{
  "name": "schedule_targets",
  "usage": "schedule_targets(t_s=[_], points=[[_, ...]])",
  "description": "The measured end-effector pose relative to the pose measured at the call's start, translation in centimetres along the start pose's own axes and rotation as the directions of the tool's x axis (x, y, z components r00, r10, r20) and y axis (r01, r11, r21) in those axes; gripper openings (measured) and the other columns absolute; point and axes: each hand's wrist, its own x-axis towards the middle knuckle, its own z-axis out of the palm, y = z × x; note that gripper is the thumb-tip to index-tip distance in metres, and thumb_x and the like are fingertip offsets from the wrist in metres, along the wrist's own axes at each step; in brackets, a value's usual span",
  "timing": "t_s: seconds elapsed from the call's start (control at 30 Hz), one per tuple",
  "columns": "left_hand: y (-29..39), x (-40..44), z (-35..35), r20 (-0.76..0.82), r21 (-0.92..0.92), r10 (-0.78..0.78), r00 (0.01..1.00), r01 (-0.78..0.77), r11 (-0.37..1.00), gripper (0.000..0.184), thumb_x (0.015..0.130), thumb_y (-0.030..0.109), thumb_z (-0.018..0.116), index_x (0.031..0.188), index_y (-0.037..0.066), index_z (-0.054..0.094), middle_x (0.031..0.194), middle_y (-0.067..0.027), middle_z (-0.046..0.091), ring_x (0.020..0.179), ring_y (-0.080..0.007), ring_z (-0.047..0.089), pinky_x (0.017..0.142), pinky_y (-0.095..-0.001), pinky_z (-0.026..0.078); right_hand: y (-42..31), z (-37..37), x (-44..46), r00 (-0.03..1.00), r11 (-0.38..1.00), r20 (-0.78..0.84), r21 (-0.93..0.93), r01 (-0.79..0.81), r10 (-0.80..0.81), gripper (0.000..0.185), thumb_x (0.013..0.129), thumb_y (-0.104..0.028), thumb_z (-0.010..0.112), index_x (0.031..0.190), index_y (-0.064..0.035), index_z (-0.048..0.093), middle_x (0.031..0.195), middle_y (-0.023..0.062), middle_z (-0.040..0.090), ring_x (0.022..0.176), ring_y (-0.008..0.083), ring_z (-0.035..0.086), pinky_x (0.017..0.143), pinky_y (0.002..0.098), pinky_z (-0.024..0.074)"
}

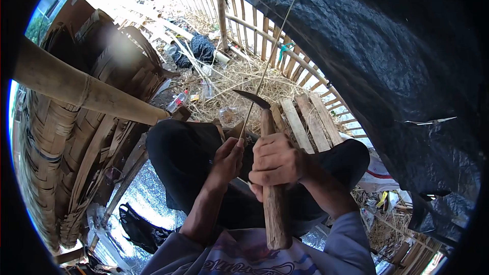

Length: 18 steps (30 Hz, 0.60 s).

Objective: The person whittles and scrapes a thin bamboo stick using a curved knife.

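My right hand (pixel 277 159) is wrapped round the thick wooden handle of a curved knife (pixel 274 214), in front of my chest. Its dark hooked blade points left at the top of the handle. Between the thumb and fingers of my left hand (pixel 227 159) is a long thin bamboo strip (pixel 265 71), slanting up and to the right away from me. The strip passes close by the blade; whether they touch I cannot tell. The strip's lower end is partly hidden near my hands.
A thick bamboo pole (pixel 91 91) crosses from the left, beside stacked woven bamboo (pixel 48 168). Ahead lie wooden slats (pixel 305 119), straw and a plastic bottle (pixel 177 102). A bamboo fence (pixel 254 28) stands beyond. Black plastic sheeting (pixel 397 61) hangs at right. A black bag (pixel 140 229) lies lower left.
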Motion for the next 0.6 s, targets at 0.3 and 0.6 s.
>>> schedule_targets(t_s=[0.3,0.6], points=[[0.5,0.0,0.1,0.025,-0.089,-0.068,0.997,0.07,0.994,0.021,0.098,0.029,0.047,0.086,0.013,0.05,0.056,0.0094,0.032,0.039,-0.0003,0.024,0.034,-0.0207,0.016,0.3,0.5,-0.2,0.998,0.998,0.051,-0.048,0.026,-0.024,0.024,0.066,-0.021,0.077,0.076,-0.0077,0.059,0.062,-0.0031,0.051,0.054,0.0146,0.056,0.055,0.0298,0.048],[0.2,-0.6,-0.2,0.031,-0.1,-0.1,0.995,0.102,0.99,0.02,0.099,0.029,0.046,0.087,0.013,0.05,0.056,0.0095,0.032,0.039,-0.0003,0.025,0.035,-0.0207,0.016,0.8,1.3,-0.9,0.991,0.999,0.136,-0.051,0.01,-0.003,0.023,0.066,-0.018,0.077,0.074,-0.0069,0.059,0.06,-0.0019,0.051,0.052,0.0148,0.054,0.054,0.0288,0.0467]])
